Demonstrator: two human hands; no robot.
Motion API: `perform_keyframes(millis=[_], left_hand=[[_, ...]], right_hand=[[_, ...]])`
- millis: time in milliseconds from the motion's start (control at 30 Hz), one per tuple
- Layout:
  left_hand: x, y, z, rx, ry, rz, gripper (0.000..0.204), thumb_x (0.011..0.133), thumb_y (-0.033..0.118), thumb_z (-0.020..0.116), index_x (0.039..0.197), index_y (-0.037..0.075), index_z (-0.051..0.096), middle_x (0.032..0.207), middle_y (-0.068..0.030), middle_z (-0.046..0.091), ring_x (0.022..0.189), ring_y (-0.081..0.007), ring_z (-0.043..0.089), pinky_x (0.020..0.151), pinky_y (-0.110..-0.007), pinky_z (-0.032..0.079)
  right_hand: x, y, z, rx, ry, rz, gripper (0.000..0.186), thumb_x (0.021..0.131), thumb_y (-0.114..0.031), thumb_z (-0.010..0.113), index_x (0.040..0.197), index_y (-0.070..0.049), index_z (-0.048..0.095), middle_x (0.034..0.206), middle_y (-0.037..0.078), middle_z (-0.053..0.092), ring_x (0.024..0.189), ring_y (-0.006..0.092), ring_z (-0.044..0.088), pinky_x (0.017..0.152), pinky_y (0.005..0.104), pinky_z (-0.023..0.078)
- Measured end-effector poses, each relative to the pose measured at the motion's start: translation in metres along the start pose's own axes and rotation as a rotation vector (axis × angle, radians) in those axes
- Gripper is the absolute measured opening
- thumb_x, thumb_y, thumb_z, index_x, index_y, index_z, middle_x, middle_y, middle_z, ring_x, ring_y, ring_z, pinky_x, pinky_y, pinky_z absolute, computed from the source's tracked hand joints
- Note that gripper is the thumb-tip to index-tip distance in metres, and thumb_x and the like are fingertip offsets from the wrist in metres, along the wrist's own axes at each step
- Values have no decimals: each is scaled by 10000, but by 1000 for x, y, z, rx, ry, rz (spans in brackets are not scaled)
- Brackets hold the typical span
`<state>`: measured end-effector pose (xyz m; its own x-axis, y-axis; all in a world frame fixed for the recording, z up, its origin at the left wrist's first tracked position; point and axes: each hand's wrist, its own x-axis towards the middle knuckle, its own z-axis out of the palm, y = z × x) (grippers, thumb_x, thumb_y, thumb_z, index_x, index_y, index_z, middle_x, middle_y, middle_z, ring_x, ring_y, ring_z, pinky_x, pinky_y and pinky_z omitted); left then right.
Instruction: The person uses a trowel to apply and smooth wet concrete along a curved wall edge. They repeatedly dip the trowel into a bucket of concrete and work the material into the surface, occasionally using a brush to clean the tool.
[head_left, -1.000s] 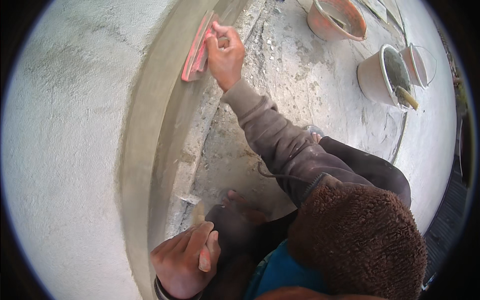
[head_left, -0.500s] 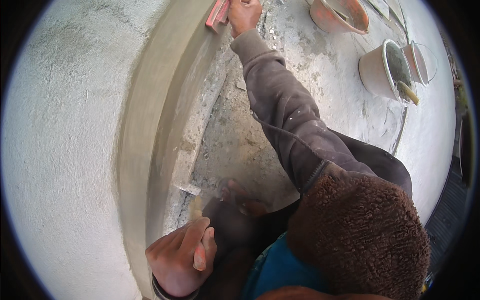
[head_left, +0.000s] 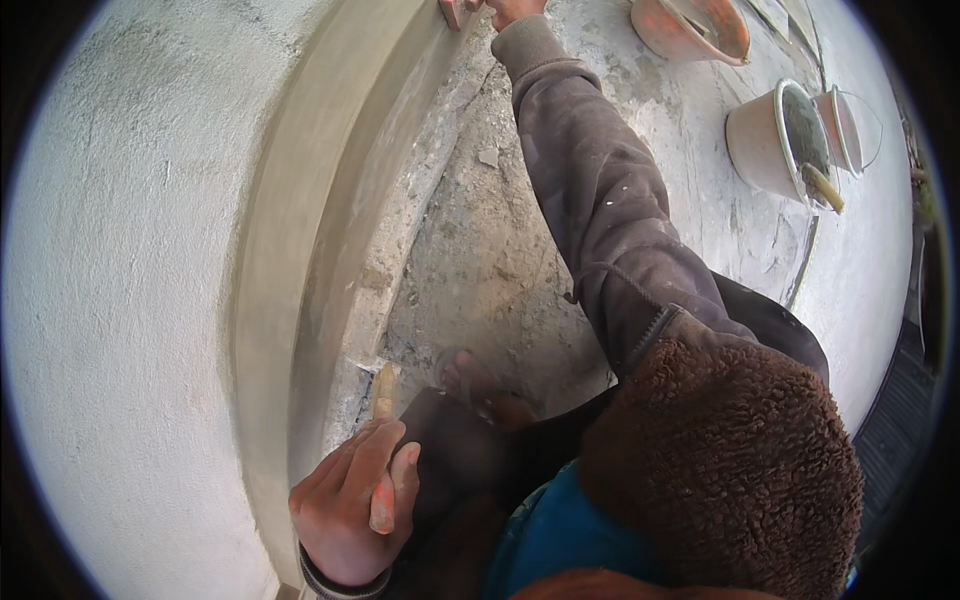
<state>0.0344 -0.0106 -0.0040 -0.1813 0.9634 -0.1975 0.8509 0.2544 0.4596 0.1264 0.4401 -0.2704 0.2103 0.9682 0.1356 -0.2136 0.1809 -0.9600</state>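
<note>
My left hand [head_left: 350, 505] is closed around a slim tool with a reddish handle end [head_left: 382, 503]. Its pale yellowish tip [head_left: 383, 388] sticks out past my fingers, beside the base of the ledge; I cannot make out the tool's kind. At the upper edge my right hand [head_left: 517, 10], partly cut off, grips a red hand float [head_left: 458, 12]. The float sits against the smooth, damp-looking grey plaster band [head_left: 290, 220] that runs along the rough white wall [head_left: 130, 260].
Rubble and broken mortar cover the ground [head_left: 490, 230] along the ledge. On the right stand an orange-red basin [head_left: 672, 35], a white bucket [head_left: 760, 150] of grey mortar with a tool handle [head_left: 822, 188] over its rim, and a second bucket [head_left: 840, 130]. My foot [head_left: 475, 375] is below.
My right hand and the float have moved farther away and slightly right, partly out of the picture. My left hand has shifted a little, and more of its tool's pale tip shows.
</note>
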Motion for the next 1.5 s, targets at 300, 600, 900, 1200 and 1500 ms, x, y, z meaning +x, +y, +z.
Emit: perform_keyframes(millis=[300,600,900,1200,1500], left_hand=[[32,7,1,-17,159,196,230,893,119,801,1087,16,730,1028,-172,780,953,-350,783,803,-368,642],[78,9,34,-160,235,648,303,824,110,853,1100,37,751,1110,-172,772,1049,-326,771,861,-363,647],[43,4,17,-167,198,699,198,872,199,812,1002,57,768,941,-119,791,882,-257,794,689,-293,629],[21,-13,7,-93,186,653,166,894,216,778,910,57,732,818,-65,760,754,-186,764,575,-253,578],[20,-15,2,-40,130,616,142,903,191,738,856,64,695,759,-30,731,718,-153,746,546,-222,540]], right_hand=[[-340,-39,-38,116,-325,196,284,968,-39,687,1242,-33,609,1156,123,637,1110,220,636,939,359,523],[-186,-150,-80,176,-313,275,331,1028,-190,655,1303,-12,609,1145,78,701,970,149,702,800,307,576],[-46,-199,9,-1088,-488,39,182,954,-170,649,1015,-61,780,992,156,759,944,208,737,700,347,576],[-117,-142,23,-1129,-727,-787,231,870,-296,784,1059,-175,834,843,47,697,667,198,692,598,383,558],[-181,-156,35,-1042,-730,-786,183,901,-262,729,1033,-213,846,842,37,732,659,195,713,510,345,538]])
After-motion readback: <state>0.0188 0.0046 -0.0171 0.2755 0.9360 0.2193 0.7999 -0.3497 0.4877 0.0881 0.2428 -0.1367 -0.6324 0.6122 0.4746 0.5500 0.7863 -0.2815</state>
